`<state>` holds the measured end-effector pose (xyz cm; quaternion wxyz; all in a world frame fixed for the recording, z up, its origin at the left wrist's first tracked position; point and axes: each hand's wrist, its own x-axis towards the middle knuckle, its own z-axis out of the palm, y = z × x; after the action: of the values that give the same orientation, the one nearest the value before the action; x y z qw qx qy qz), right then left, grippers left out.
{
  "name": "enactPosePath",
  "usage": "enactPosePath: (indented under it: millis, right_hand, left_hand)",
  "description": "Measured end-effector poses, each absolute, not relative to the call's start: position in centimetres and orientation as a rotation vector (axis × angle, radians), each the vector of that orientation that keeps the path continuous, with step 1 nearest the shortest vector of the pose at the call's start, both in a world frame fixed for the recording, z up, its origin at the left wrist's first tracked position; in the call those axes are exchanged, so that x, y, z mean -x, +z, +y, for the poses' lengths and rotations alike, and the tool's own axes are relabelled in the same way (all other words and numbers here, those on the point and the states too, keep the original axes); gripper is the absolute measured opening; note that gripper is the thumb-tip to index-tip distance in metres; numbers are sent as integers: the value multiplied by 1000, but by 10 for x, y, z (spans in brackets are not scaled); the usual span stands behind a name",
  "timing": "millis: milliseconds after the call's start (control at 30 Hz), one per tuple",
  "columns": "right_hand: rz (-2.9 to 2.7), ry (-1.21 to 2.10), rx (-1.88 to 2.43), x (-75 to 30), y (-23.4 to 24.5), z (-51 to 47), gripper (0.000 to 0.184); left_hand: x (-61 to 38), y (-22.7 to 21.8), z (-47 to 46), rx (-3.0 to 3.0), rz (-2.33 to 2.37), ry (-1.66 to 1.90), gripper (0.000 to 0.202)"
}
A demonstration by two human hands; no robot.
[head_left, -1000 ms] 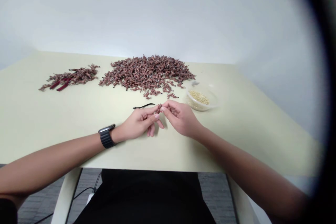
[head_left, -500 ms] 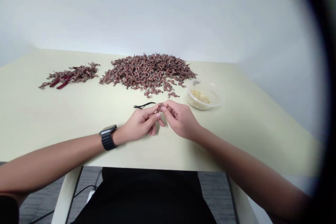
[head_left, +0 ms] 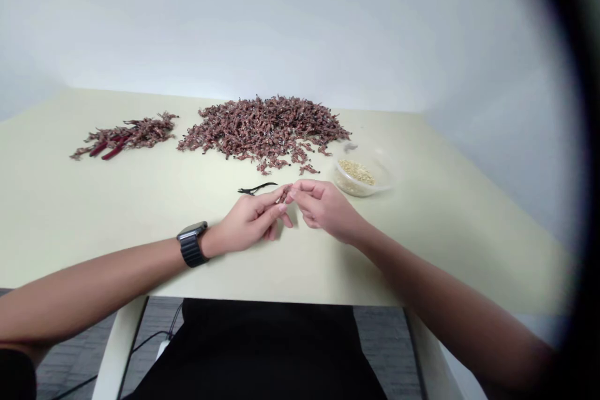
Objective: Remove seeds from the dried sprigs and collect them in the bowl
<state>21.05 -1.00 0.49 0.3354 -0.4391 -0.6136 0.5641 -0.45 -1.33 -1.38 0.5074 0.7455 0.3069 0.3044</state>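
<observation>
**A:** Sweeping across from the left, we've got a smaller heap of reddish-brown sprigs [head_left: 126, 137] on the pale green table [head_left: 70, 212], with red-handled pliers [head_left: 110, 150] half buried in it. Then a watch with a black band [head_left: 191, 245] on the left wrist, and behind that a much bigger heap of the same sprigs [head_left: 265, 128].

**B:** And we're at the action now! A thin black curved piece [head_left: 255, 189] lies just behind the left hand [head_left: 248, 222]. That hand is closed in a fingertip pinch, with a small reddish-brown piece [head_left: 283, 198] right at its tips, out in front of the body.

**A:** The right hand [head_left: 325, 209] comes in to meet it, fingers curled, tips touching the piece. We can't tell if it's gripping or only steadying.

**B:** Our call: small pieces like this want fingertips only, with the wrists low and the pressure light.

**A:** Far right, a clear plastic bowl [head_left: 387, 187] holds pale grains [head_left: 357, 172].

**B:** What we can't see is the piece itself: the fingers cover most of it, and it's too small to make out. The pliers' jaws are hidden too.
</observation>
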Motion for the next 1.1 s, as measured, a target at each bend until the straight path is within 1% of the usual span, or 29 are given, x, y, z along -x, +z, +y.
enactPosePath:
  millis: [67,133,200,300,400,567,667,900,1100]
  right_hand:
    - [-1854,1075,1139,-212,2,-10,25]
    - [-2031,751,1082,-214,-1,-9,24]
    - [-2149,565,1022,-215,-4,-7,24]
    - [-2258,442,949,-216,-7,-6,26]
    - [-2196,544,992,-214,-8,-7,28]
    - [-1855,1110,1098,-210,-5,-9,28]
    - [-1778,1290,1117,-211,-1,-8,26]
    - [-1686,1429,1169,-213,0,-8,26]
    - [-1766,1263,1145,-213,-1,-8,23]
  left_hand:
    - [3,-14,-13,-1648,707,704,54]
    - [2,-13,-12,-1543,683,687,53]
    - [1,-13,-12,-1476,663,680,51]
    - [1,-12,-13,-1444,649,675,47]
    - [1,-11,-14,-1510,673,677,45]
    - [2,-12,-14,-1702,757,700,48]
    - [3,-14,-14,-1773,761,690,51]
    - [3,-12,-15,-1807,763,694,52]
    - [2,-12,-15,-1714,735,707,51]
